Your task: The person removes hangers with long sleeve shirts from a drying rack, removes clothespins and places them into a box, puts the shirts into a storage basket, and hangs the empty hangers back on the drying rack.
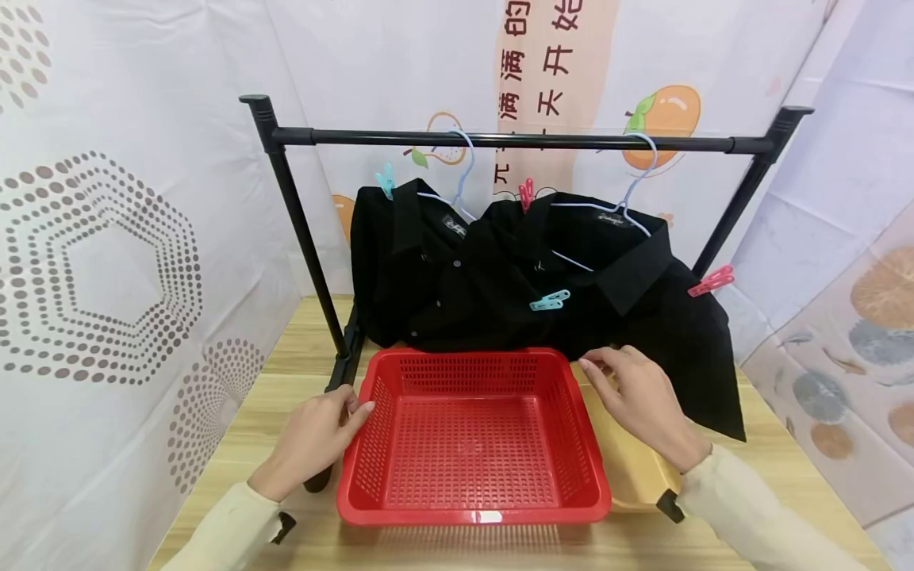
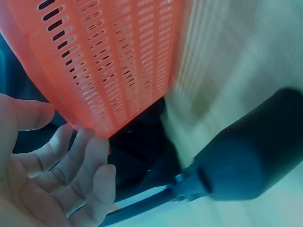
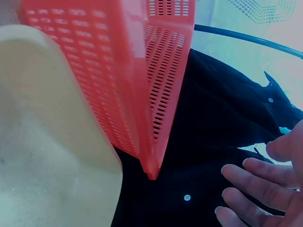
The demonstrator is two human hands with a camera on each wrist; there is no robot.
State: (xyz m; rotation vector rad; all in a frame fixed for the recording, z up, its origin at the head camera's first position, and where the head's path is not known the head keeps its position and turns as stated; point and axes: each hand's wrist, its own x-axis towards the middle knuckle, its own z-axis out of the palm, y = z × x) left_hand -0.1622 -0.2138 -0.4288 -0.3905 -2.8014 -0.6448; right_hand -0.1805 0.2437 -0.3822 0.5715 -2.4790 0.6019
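A red perforated basket (image 1: 414, 518) sits in front of two black shirts on hangers, its mesh floor visible. My left hand (image 1: 310, 436) is beside its left rim, fingers loosely bent; in the left wrist view the thumb and fingers are apart with nothing between them. Whether the fingertips touch the rim I cannot tell. To the basket's right, my right hand (image 1: 646, 400) hovers over a yellow basin (image 1: 628, 472), close to the right shirt (image 1: 643, 317). Its fingers are loosely bent and hold nothing in the right wrist view. The left shirt (image 1: 428, 293) partly overlaps its neighbour.
A black rack (image 1: 514, 140) carries both pale blue hangers, and its left foot (image 2: 241, 161) lies near my left hand. Clothespins in blue (image 1: 550, 300) and pink (image 1: 712, 281) are clipped on the shirts. Patterned curtains enclose the wooden table (image 1: 228, 476).
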